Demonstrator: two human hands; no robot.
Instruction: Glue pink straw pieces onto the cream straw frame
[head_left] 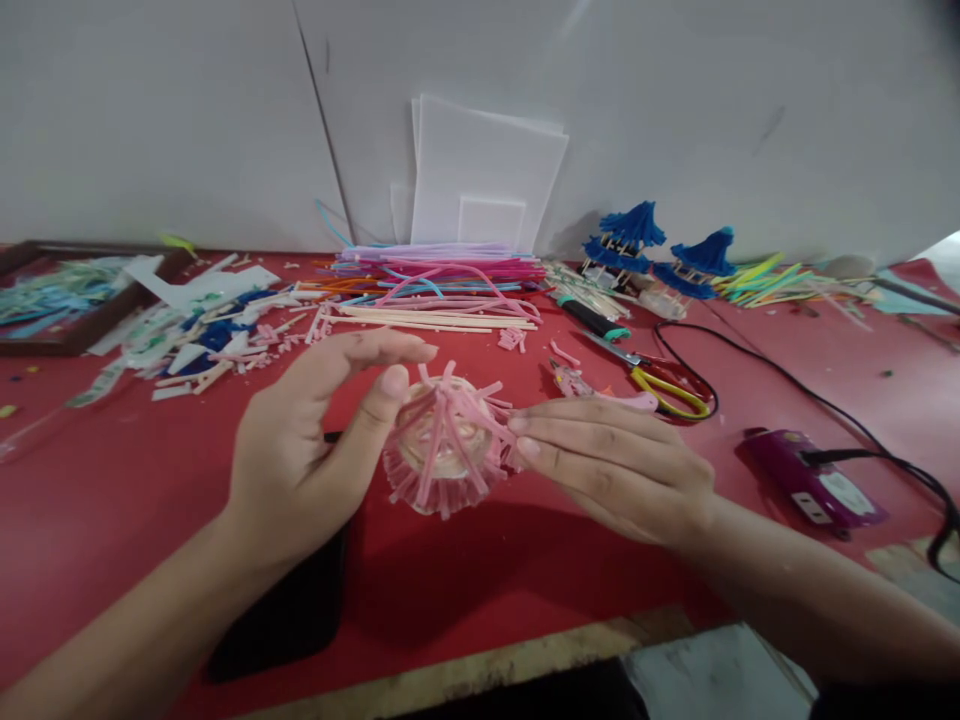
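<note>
The right hand (637, 465) pinches a pink stick (501, 428) on the pink toy (442, 460); whether the left hand's (300, 440) fingers grip, I can't tell. Likely fixing sticks; next needs gentle pressing.

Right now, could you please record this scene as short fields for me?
Left grip: open beside the pink model, contact unclear
Right grip: closed on a pink strip of it
Shape: strips fanning from a peak
Tools: yellow-handled scissors beyond the right grip
Back right: two blue tiered models
Nearby: purple box, black cord
Surface: red table
</note>
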